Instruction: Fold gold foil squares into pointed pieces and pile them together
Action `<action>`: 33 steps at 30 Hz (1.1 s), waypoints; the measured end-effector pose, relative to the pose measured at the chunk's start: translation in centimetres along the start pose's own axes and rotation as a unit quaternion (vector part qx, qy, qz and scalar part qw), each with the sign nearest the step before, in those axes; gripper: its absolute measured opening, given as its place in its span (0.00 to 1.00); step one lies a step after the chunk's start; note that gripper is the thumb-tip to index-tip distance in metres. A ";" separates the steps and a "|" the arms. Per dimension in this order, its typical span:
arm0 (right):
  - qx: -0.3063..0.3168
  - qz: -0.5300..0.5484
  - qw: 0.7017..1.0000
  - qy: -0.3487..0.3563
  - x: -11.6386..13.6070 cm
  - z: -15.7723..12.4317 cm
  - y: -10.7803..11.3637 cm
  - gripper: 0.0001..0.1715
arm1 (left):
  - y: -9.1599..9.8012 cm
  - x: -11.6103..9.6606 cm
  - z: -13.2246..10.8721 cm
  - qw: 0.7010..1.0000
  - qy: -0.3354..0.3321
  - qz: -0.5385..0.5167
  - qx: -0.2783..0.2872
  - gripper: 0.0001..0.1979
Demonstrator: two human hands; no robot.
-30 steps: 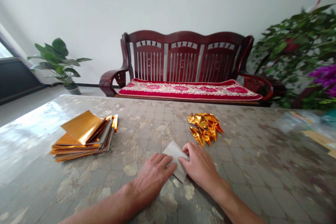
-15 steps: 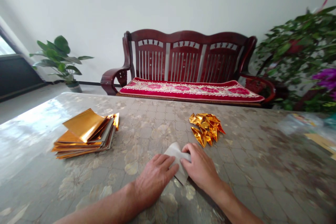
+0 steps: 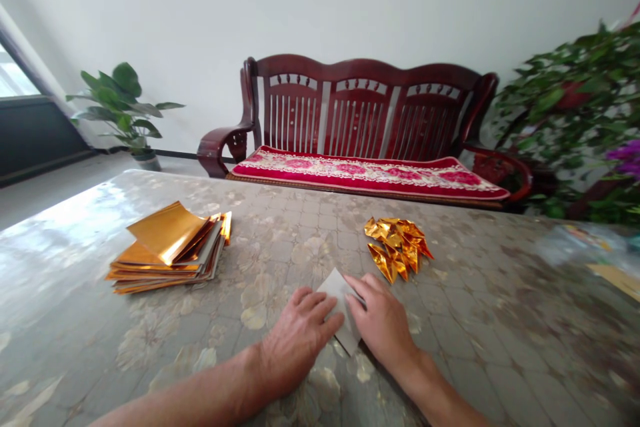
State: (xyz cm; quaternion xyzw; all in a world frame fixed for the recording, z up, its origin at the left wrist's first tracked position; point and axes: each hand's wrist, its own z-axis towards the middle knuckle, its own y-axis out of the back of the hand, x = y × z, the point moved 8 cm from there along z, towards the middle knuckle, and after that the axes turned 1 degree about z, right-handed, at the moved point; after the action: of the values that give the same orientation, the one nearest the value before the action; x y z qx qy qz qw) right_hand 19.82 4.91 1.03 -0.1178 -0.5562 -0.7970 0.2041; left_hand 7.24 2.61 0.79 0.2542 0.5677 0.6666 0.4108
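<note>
our left hand [image 3: 299,340] and right hand [image 3: 383,323] lie flat on the grey sheet [image 3: 339,290], so we should probably press evenly, keeping edges matched.

A home living room: carved wooden bench [image 3: 360,127], potted plants [image 3: 125,107], patterned table [image 3: 500,307].

A stack of gold sheets [image 3: 170,248] lay left on the surface [image 3: 500,307], and a heap of folded gold pieces [image 3: 399,248] lay well apart to its right. Behind stood a wooden sofa [image 3: 360,113] with a red cushion [image 3: 370,172], a small plant [image 3: 123,103] to its left and a big plant [image 3: 575,120] to its right.
</note>
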 end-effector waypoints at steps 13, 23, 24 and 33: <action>0.005 -0.127 0.985 0.117 3.3 -0.5 0.1 0.18 | 0.3 0.0 0.3 1.000 0.013 -0.011 0.011 0.11; -0.015 -0.136 0.982 0.130 2.4 -0.2 -0.2 0.15 | 0.0 -0.1 0.2 1.000 0.007 -0.014 0.014 0.10; -0.013 -0.141 0.981 0.134 2.6 -0.3 -0.3 0.15 | 0.0 -0.1 0.2 1.000 0.007 -0.016 0.016 0.10; 0.014 -0.151 0.978 0.143 2.9 -0.5 -0.9 0.13 | 0.1 -0.2 0.3 0.999 0.007 -0.029 0.015 0.13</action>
State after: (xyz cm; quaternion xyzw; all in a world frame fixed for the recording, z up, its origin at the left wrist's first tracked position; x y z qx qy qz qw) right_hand 16.82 4.14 1.34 0.0856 -0.5435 -0.8195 0.1605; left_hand 7.57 2.57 1.01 0.2388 0.5875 0.6479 0.4219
